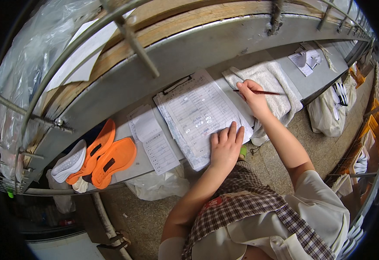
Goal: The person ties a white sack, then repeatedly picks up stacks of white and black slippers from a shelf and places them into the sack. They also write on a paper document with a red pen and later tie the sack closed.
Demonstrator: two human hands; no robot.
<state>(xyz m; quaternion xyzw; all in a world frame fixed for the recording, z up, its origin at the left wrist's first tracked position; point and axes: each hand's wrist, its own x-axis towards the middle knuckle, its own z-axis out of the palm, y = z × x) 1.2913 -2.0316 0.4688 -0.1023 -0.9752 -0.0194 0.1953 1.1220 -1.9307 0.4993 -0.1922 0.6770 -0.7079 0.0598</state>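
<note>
Nearest us, our left hand (pixel 225 147) lay flat, fingers pressed together, on the printed form (pixel 200 115) of the clipboard (pixel 178 84) on the grey bench (pixel 224 47). Our right hand (pixel 253 97) pinched a thin red pen (pixel 261 92) over a white towel (pixel 269 84), beside the form. Orange insoles (pixel 111 158) lay well apart, leftward.

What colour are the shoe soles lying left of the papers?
Orange soles, beside one white sole; head view.
</note>
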